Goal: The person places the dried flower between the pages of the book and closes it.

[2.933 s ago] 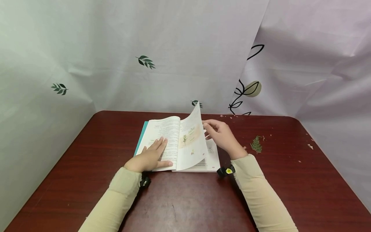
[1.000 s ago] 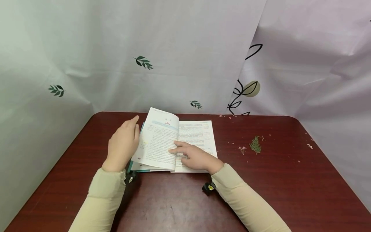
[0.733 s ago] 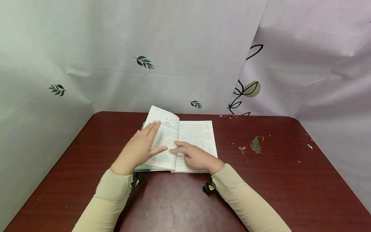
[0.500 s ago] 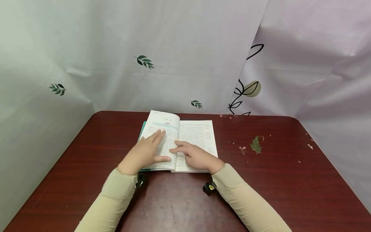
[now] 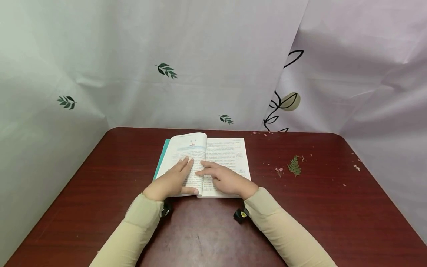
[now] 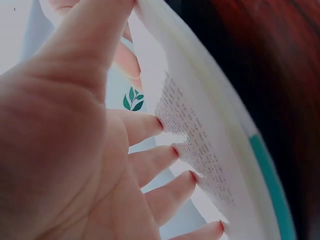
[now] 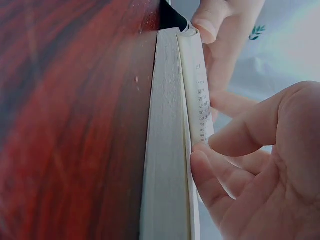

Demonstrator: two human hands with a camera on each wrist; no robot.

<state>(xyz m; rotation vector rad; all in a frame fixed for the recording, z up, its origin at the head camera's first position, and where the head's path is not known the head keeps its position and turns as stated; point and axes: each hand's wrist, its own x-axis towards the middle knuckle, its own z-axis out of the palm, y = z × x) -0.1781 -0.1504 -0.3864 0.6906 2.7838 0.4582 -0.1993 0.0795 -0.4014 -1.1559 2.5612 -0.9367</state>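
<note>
An open book (image 5: pixel 230 155) with a teal cover lies on the table, its printed pages facing up. My left hand (image 5: pixel 171 180) rests on the left page (image 5: pixel 186 144), fingers spread and thumb reaching toward the spine. In the left wrist view its fingertips (image 6: pixel 170 150) meet the printed paper. My right hand (image 5: pixel 227 180) lies over the lower right page, two fingers extended across the spine onto the left page's inner edge. Seen from the right wrist, fingertips (image 7: pixel 200 160) touch the book close to the thick page block (image 7: pixel 165 135); nothing is gripped.
On the dark red table (image 5: pixel 213 230), a green fern leaf (image 5: pixel 294 166) lies right of the book, with a small pink flower (image 5: pixel 279 171) and scattered pink bits near it. A pale curtain (image 5: pixel 213 74) with leaf prints stands behind the table's far edge.
The right hand turned an illustrated leaf leftward, then settled by the spine. My left hand lifted to the left side, then came back over the raised leaf and pressed it flat.
</note>
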